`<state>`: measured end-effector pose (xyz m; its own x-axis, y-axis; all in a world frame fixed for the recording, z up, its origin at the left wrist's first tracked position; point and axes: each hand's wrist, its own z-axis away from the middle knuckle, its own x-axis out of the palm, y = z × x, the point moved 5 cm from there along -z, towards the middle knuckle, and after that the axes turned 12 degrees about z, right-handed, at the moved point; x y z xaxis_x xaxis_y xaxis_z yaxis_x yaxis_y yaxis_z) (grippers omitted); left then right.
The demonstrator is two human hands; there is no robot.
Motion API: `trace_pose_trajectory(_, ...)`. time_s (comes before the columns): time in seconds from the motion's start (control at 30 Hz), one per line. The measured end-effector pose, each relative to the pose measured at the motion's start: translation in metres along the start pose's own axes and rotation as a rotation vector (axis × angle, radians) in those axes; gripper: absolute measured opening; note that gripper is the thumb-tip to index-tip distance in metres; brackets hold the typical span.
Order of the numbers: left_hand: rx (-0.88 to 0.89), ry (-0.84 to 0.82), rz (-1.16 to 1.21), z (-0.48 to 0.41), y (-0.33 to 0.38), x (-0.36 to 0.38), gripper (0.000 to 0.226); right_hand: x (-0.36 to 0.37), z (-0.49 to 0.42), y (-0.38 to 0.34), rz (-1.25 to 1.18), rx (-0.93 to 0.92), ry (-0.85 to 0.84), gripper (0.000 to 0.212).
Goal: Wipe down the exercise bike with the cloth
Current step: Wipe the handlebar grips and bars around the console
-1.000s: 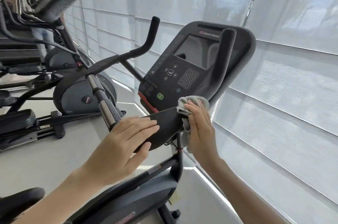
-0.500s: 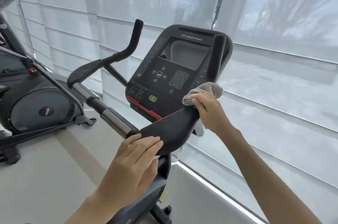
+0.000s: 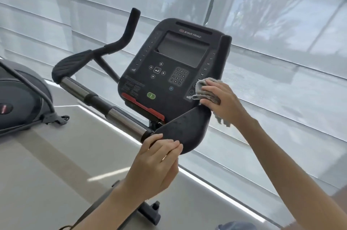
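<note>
I had the right hand (image 3: 223,102) clamped around the grey cloth (image 3: 203,89), fingers curled over the bunched fabric. It pressed the cloth against the lower right corner of the exercise bike's console (image 3: 169,72), at the foot of the right upright grip (image 3: 224,51). A loose tail of the cloth hung under the hand, just right of the right arm pad (image 3: 184,132). The hand sat just above the far end of that pad.

My left hand (image 3: 155,162) lay on the near edge of the same pad, fingers fairly straight and close together across its top, the thumb running below the edge. It gripped nothing that I could see. It rested where the pad met the chrome handlebar bar (image 3: 120,117).

The bar ran left and away to the left arm pad (image 3: 75,64), from which the left handlebar horn (image 3: 131,25) bent upward. On the console the screen was dark. A green button (image 3: 151,95) and a red strip (image 3: 142,106) sat along its near edge.

Pale window blinds (image 3: 281,42) filled the far side. Part of a neighbouring machine (image 3: 20,104) stood at the left on the grey floor (image 3: 47,164).
</note>
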<state>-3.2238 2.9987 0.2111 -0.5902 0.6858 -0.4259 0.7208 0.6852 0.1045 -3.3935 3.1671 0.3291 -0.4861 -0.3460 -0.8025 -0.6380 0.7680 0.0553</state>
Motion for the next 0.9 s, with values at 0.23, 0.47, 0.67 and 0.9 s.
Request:
trace_pose_trajectory(0.23,0.023,-0.017,0.008,0.004,-0.001,0.001,0.028,0.018,-0.004,-0.012,0.009,-0.001,-0.059,0.034)
trace_pose_trajectory(0.47,0.005,-0.056,0.001,0.005,0.002,0.0,0.031,-0.004,0.016,-0.032,-0.114,0.129,-0.105,0.027)
trace_pose_trajectory(0.67,0.022,-0.048,-0.018,0.0,-0.004,-0.006,0.029,-0.034,-0.022,-0.008,-0.142,0.211,-0.038,0.022)
trace_pose_trajectory(0.9,-0.002,-0.054,-0.046,0.006,-0.008,-0.005,0.031,0.018,-0.009,-0.017,0.114,-0.014,-0.268,0.034)
